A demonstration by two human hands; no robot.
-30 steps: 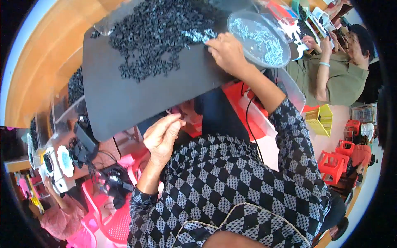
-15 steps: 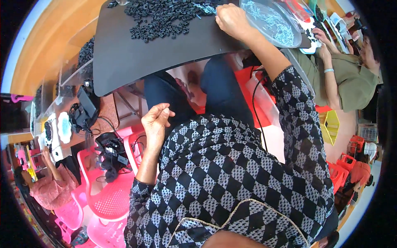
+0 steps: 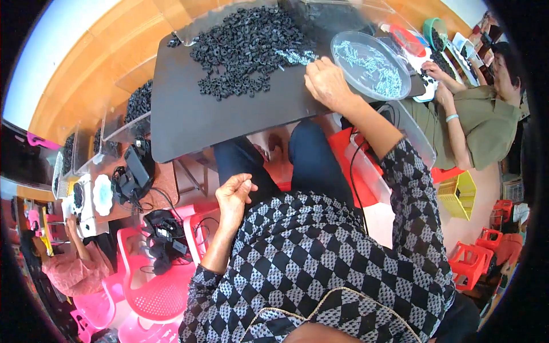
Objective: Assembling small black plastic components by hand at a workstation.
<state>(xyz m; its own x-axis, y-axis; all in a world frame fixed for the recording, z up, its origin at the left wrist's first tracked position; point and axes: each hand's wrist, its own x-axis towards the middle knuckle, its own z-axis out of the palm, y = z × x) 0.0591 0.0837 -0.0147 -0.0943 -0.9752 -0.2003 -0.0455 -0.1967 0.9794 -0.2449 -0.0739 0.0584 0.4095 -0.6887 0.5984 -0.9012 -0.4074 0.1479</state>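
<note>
My right hand rests at the right part of the dark table, with its fingers curled down and whatever they hold hidden. Beside its fingertips lies a small patch of shiny silvery pieces, too small to name. A round clear plastic tray with more such pieces is just right of that hand. Farther left spreads a large heap of small black plastic parts. Over my lap, below the table edge, my left hand has its thumb and forefinger pressed together; I cannot make out anything between them.
Clear bins of black parts stand left of the table. Pink chairs and a black device with cables are at my left. On the right a person in green works, near a yellow basket and red stools.
The view has tipped up, so the table and heap sit lower and show more. My right hand stays by the silvery pieces with its fingers turned farther down. My left hand keeps its pinch.
</note>
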